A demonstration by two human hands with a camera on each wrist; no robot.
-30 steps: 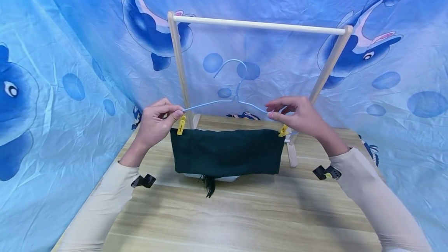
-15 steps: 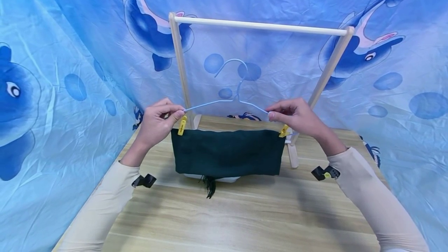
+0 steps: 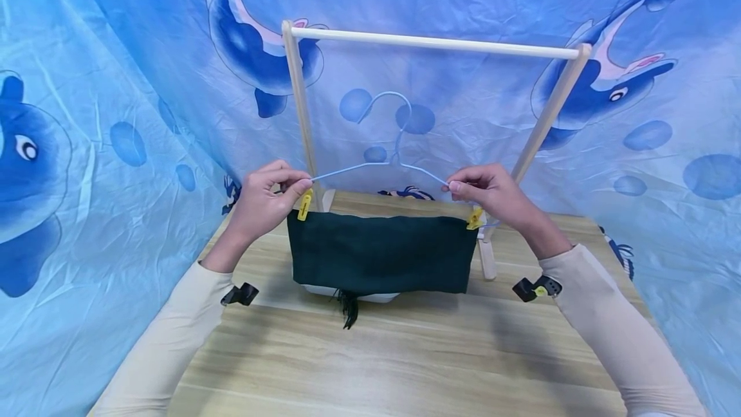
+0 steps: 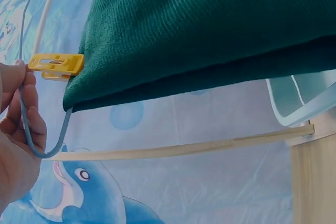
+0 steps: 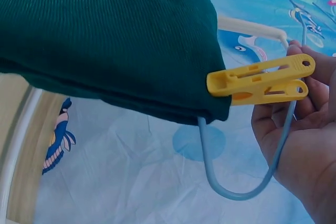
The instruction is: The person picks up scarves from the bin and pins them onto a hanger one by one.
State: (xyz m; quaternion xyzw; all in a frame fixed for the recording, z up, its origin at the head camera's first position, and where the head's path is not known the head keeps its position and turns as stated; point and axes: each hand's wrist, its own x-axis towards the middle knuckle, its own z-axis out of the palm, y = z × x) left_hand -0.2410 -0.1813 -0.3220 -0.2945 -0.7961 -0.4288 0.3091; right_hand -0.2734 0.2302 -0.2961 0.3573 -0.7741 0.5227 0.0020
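A light blue wire hanger (image 3: 347,170) is held up in the head view, its hook rising between the hands. My left hand (image 3: 266,201) pinches its left arm between thumb and fingers, and my right hand (image 3: 492,192) pinches the right arm. Over the lower bar hangs a folded dark green cloth (image 3: 382,253). One yellow clothespin (image 4: 58,65) clips the cloth's left corner, close to my left fingertips in the left wrist view. Another yellow clothespin (image 5: 260,81) grips the right corner, next to my right fingers. Dark tassel threads (image 3: 348,307) show below the cloth.
Behind the hanger stands a wooden rack with a white top rail (image 3: 434,42). A pale container (image 4: 299,100) sits behind and under the cloth, mostly hidden in the head view. Everything stands on a wood-grain table (image 3: 370,365), enclosed by blue dolphin-print curtains (image 3: 116,50).
The hanger has risen slightly and shifted a little right with both hands. The right fingers, loosely spread at first, have closed on the hanger's right arm.
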